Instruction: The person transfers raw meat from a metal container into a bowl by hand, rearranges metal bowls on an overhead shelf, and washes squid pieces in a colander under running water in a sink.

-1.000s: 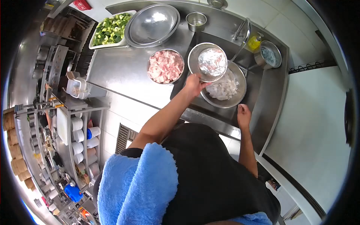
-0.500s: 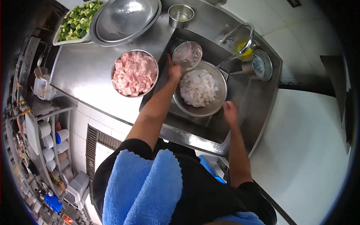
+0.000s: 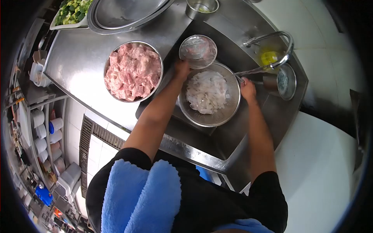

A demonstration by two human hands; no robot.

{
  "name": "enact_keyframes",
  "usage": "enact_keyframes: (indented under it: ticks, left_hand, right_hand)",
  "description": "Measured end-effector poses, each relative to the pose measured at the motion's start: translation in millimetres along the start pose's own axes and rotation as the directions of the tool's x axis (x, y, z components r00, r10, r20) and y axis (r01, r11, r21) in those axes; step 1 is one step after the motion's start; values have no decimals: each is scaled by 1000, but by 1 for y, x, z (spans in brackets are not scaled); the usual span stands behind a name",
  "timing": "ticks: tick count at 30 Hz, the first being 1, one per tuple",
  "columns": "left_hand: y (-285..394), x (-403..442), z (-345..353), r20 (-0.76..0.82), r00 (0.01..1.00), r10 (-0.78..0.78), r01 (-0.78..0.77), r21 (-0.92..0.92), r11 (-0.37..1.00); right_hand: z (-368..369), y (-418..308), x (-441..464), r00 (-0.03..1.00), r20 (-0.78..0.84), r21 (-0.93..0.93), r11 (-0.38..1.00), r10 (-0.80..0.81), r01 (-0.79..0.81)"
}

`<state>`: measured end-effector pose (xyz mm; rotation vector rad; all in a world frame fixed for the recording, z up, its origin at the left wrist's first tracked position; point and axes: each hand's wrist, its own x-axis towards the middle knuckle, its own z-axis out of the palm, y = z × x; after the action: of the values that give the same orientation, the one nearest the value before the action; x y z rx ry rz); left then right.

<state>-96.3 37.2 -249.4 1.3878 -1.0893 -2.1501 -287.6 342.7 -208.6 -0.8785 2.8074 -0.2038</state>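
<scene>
My left hand (image 3: 182,70) grips the lower left rim of a small metal bowl (image 3: 198,51), which is wet inside and tilted towards me. Just below it, a larger metal bowl (image 3: 210,121) stands in the sink and holds pale, translucent sliced food (image 3: 208,92) in water. My right hand (image 3: 248,89) is at this bowl's right rim, fingers curled against the edge. A stream of water (image 3: 252,71) runs from the curved faucet (image 3: 288,48) into the larger bowl.
A bowl of raw pink meat chunks (image 3: 134,72) stands on the steel counter to the left. Behind are large nested basins (image 3: 128,13), a tray of chopped green vegetables (image 3: 72,11) and a small metal pot (image 3: 202,8). A handled metal vessel (image 3: 286,81) is at the sink's right.
My right hand has moved up along the large bowl's right rim, near the water stream. My left hand still holds the small bowl, now turned slightly. The whole view has shifted.
</scene>
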Motion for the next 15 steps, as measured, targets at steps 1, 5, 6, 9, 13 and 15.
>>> enact_keyframes:
  ticks: [1, 5, 6, 9, 13, 15]
  left_hand:
    - [-4, 5, -2, 24, 1000, 1, 0, -15, 1000]
    - [-38, 38, -12, 81, 996, 21, -16, -60, 998]
    - [-37, 38, -11, 92, 996, 22, -15, -73, 997]
    - [-28, 31, -11, 118, 993, -7, 18, -85, 996]
    - [-19, 21, -7, 138, 987, -88, 100, -77, 992]
    - [-16, 14, -6, 140, 986, -89, 99, -68, 993]
  right_hand:
    - [18, 16, 20, 996, -29, -65, 994, -88, 86]
    - [26, -7, 66, 961, 216, -186, 959, -173, 214]
    - [30, -10, 71, 953, 257, -210, 953, -160, 217]
    - [58, -2, 91, 896, 377, -241, 910, -234, 338]
    - [59, 0, 78, 911, 308, -226, 909, -273, 349]
    - [71, 15, 78, 902, 347, -152, 934, -257, 324]
